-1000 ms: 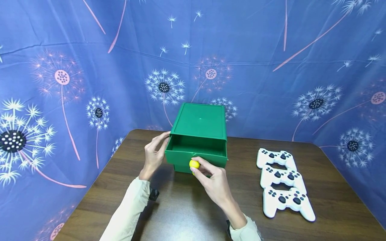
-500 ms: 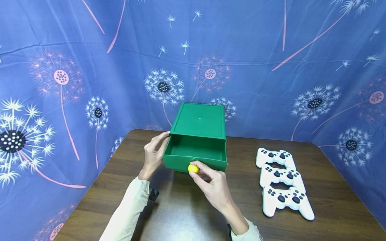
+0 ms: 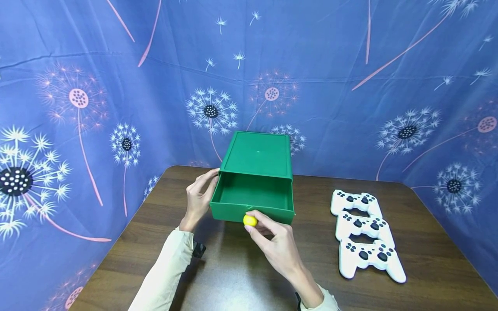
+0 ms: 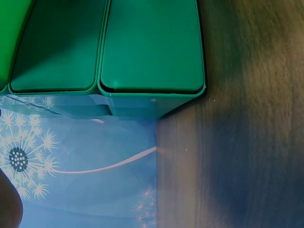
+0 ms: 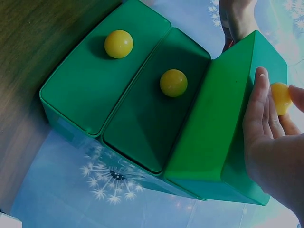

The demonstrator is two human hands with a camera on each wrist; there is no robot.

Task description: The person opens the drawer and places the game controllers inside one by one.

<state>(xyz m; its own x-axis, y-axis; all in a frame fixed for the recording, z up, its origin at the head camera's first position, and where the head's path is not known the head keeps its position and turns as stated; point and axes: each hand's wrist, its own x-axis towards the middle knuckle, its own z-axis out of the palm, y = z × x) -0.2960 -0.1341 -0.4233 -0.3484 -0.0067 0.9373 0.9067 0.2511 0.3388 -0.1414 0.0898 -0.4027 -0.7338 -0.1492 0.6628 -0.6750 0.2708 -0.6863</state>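
A green drawer cabinet [image 3: 258, 155] stands on the table with its top drawer [image 3: 253, 211] pulled out; no contents show inside it. My right hand [image 3: 274, 242] pinches the round yellow knob [image 3: 250, 220] on that drawer's front between thumb and forefinger. In the right wrist view the same knob [image 5: 280, 98] sits between the fingers. Two lower drawers, each with a yellow knob [image 5: 173, 83], are flush with the cabinet. My left hand [image 3: 199, 201] rests against the cabinet's left side near the top front corner, fingers extended; its fingertips are partly hidden.
Three white game controllers [image 3: 363, 229] lie in a column on the right of the brown wooden table [image 3: 233, 276]. A blue curtain [image 3: 330, 108] with a dandelion print hangs behind and beside the table.
The top drawer has slid further out towards me, with my right hand drawing back on its knob. More of the drawer's inside shows. My left hand has stayed in place.
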